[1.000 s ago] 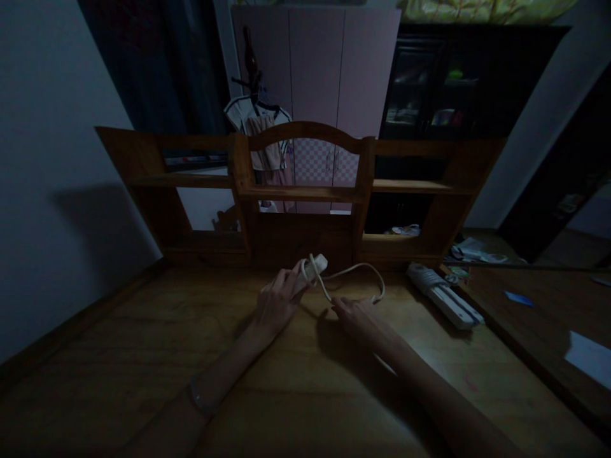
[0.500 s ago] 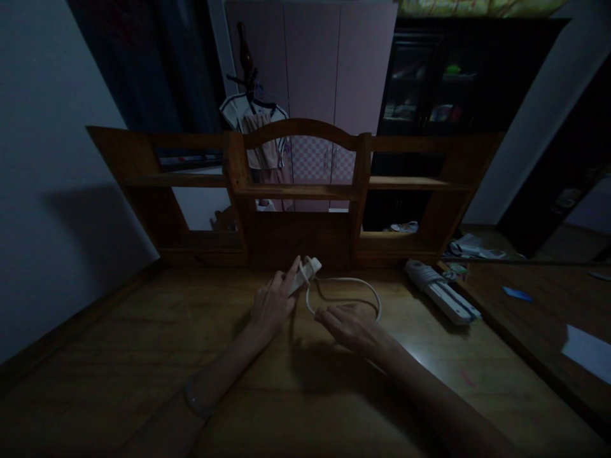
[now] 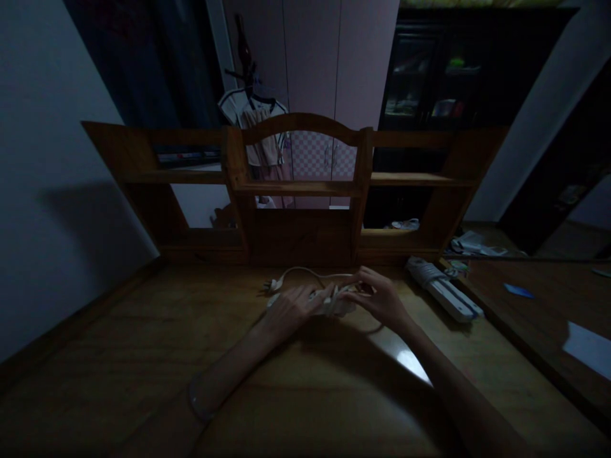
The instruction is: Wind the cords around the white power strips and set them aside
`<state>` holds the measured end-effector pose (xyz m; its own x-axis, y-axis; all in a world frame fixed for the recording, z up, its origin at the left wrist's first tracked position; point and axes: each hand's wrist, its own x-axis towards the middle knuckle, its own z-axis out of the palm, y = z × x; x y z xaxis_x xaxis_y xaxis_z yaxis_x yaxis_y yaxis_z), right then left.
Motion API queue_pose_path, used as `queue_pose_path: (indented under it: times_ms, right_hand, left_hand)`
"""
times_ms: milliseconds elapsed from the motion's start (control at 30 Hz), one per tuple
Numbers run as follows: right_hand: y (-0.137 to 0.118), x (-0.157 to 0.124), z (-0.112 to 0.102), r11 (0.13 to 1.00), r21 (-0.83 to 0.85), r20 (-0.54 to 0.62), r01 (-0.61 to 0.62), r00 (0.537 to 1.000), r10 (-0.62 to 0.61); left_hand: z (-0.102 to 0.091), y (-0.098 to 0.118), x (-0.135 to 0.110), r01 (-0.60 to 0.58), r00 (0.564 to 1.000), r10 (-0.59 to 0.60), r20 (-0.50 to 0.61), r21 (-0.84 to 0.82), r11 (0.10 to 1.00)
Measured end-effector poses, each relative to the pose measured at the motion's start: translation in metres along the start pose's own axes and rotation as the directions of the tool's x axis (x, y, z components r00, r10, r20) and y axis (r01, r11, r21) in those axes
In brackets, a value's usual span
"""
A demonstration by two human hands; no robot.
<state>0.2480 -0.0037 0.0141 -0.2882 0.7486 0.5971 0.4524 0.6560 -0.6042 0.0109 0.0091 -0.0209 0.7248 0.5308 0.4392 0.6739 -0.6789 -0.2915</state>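
Note:
A white power strip (image 3: 346,309) lies crosswise low over the wooden desk, with pale cord wrapped around its right part. My left hand (image 3: 292,310) is closed over the strip's left and middle, covering much of it. My right hand (image 3: 383,298) pinches the white cord (image 3: 301,268) at the strip's right end, thumb and fingers close together. From there the cord runs back behind the strip to a plug (image 3: 273,285), which rests on the desk beyond my left hand.
A second power strip (image 3: 446,292), its cord wound round one end, lies on the right of the desk (image 3: 143,356). A wooden shelf unit (image 3: 300,238) stands along the back. On the lower surface at right are a blue card (image 3: 518,291) and white paper (image 3: 589,348).
The power strip has turned from slanting away to lying crosswise, and cord now shows wrapped round it. My right hand has moved up and right. The plug has come into view.

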Motion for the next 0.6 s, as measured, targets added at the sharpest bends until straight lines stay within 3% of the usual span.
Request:
queue_pose_path:
  times_ms: [133, 300, 367, 467, 600]
  right_hand:
    - [0.005, 0.005, -0.009, 0.939, 0.266, 0.147, -0.217, 0.972, 0.183]
    - [0.016, 0.004, -0.008, 0.842, 0.333, 0.354, -0.425, 0.884, 0.306]
    - [0.020, 0.004, -0.004, 0.797, 0.378, 0.400, -0.471, 0.860, 0.318]
    - [0.022, 0.003, 0.002, 0.726, 0.476, 0.430, -0.496, 0.852, 0.299]
    - [0.026, 0.000, 0.012, 0.772, 0.428, 0.423, -0.470, 0.859, 0.289]
  left_hand:
    - [-0.001, 0.009, -0.002, -0.141, 0.990, 0.139, -0.040, -0.071, 0.987]
    - [-0.008, 0.014, -0.006, -0.241, 0.956, 0.227, -0.186, -0.059, 0.969]
    - [-0.011, 0.014, -0.009, -0.226, 0.951, 0.206, -0.229, -0.064, 0.972]
    - [-0.012, 0.013, -0.010, -0.126, 0.953, 0.085, -0.292, -0.125, 0.984]
    - [-0.008, 0.010, -0.011, -0.071, 0.936, -0.005, -0.351, -0.204, 0.976]
